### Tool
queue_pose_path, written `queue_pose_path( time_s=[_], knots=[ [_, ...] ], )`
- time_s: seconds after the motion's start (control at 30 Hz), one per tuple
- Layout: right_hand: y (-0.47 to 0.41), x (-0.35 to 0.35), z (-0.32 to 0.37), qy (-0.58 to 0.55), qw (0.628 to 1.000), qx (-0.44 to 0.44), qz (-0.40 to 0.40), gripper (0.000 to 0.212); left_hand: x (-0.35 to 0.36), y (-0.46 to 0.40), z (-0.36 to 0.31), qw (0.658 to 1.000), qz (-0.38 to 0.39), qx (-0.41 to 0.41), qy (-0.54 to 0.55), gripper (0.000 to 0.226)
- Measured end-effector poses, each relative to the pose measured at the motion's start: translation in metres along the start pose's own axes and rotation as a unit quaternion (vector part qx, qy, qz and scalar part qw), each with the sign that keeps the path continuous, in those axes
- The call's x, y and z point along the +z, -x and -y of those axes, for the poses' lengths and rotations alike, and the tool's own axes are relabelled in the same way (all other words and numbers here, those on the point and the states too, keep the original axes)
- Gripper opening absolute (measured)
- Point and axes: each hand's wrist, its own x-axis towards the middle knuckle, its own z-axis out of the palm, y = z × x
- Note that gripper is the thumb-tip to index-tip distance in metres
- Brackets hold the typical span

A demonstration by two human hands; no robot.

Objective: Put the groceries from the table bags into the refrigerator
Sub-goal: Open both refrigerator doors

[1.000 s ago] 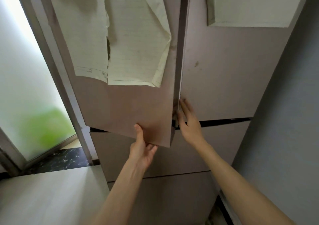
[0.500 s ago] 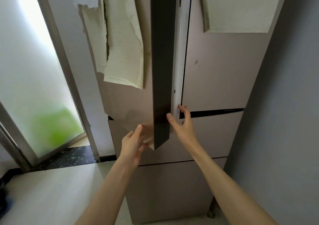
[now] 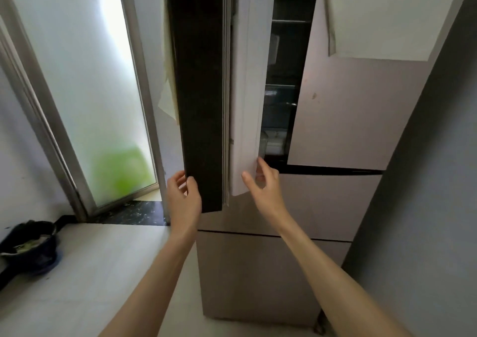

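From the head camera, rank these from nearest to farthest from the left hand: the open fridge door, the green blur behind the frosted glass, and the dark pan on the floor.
1. Open fridge door: the left hand grips its lower edge.
2. Green blur: to the left, behind the frosted glass.
3. Dark pan: far left, on the floor.

The pale floor (image 3: pixel 103 272) carries the fridge (image 3: pixel 271 272), which stands at the right against a grey wall. At the far left a dark pan (image 3: pixel 28 243) with something pale inside sits on the floor.
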Motion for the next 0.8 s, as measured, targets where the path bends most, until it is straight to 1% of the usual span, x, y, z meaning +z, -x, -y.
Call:
queue_pose_path(
  time_s=[0.07, 0.13, 0.2, 0.27, 0.3, 0.37, 0.43, 0.5, 0.57, 0.67, 0.8],
  knots=[
    [0.006, 0.005, 0.001, 0.027, 0.999, -0.024, 0.005, 0.056, -0.007, 0.002, -0.001, 0.999, -0.023, 0.045, -0.01, 0.035],
    [0.01, 0.009, 0.001, 0.079, 0.995, -0.067, 0.008, 0.049, -0.015, 0.003, -0.001, 0.989, -0.057, 0.124, -0.05, 0.045],
    [0.01, 0.013, 0.003, 0.135, 0.983, -0.123, 0.03, 0.044, -0.019, 0.0, -0.002, 0.963, -0.068, 0.227, -0.128, 0.057],
    [0.006, 0.019, 0.006, 0.181, 0.965, -0.179, 0.067, 0.042, -0.022, -0.007, -0.001, 0.926, -0.032, 0.303, -0.221, 0.062],
    [0.004, 0.023, 0.008, 0.195, 0.955, -0.205, 0.085, 0.041, -0.024, -0.012, 0.001, 0.912, -0.011, 0.321, -0.256, 0.065],
    [0.0, 0.031, 0.01, 0.221, 0.938, -0.253, 0.091, 0.039, -0.033, -0.023, 0.003, 0.899, 0.011, 0.317, -0.3, 0.073],
    [-0.007, 0.04, 0.014, 0.24, 0.927, -0.283, 0.046, 0.041, -0.048, -0.034, 0.007, 0.892, 0.019, 0.31, -0.33, 0.083],
    [-0.015, 0.049, 0.021, 0.252, 0.926, -0.281, 0.007, 0.046, -0.064, -0.047, 0.011, 0.886, 0.025, 0.302, -0.352, 0.092],
    [-0.024, 0.057, 0.028, 0.275, 0.92, -0.28, 0.006, 0.046, -0.078, -0.059, 0.012, 0.881, 0.027, 0.294, -0.37, 0.098],
    [-0.035, 0.073, 0.028, 0.315, 0.893, -0.322, 0.019, 0.047, -0.095, -0.075, 0.014, 0.885, 0.043, 0.285, -0.366, 0.097],
    [-0.04, 0.097, 0.029, 0.343, 0.865, -0.364, 0.028, 0.049, -0.116, -0.092, 0.022, 0.897, 0.05, 0.277, -0.341, 0.089]
  ],
)
